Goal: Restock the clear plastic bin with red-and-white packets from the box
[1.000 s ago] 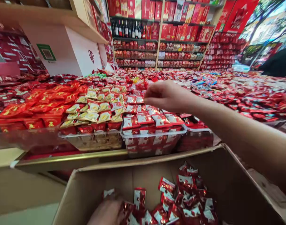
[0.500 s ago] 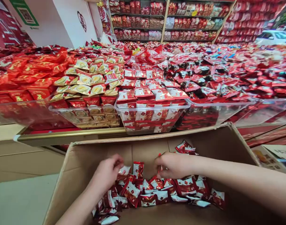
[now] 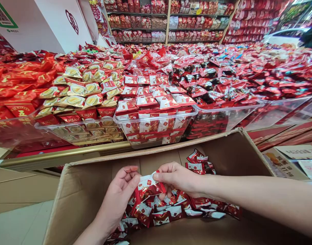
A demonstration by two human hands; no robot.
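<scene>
Both hands [image 3: 148, 182] pinching one candy packet [image 3: 149, 186] above cardboard box [image 3: 79, 190]; clear bin [image 3: 156, 131] behind box heaped, many packets left inside.

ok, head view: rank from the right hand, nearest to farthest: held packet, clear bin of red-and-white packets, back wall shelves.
1. Held packet: pinched between the right hand and left hand, over the cardboard box.
2. Clear bin of red-and-white packets: just beyond the box's far edge.
3. Back wall shelves: top of view, far behind the display.
</scene>
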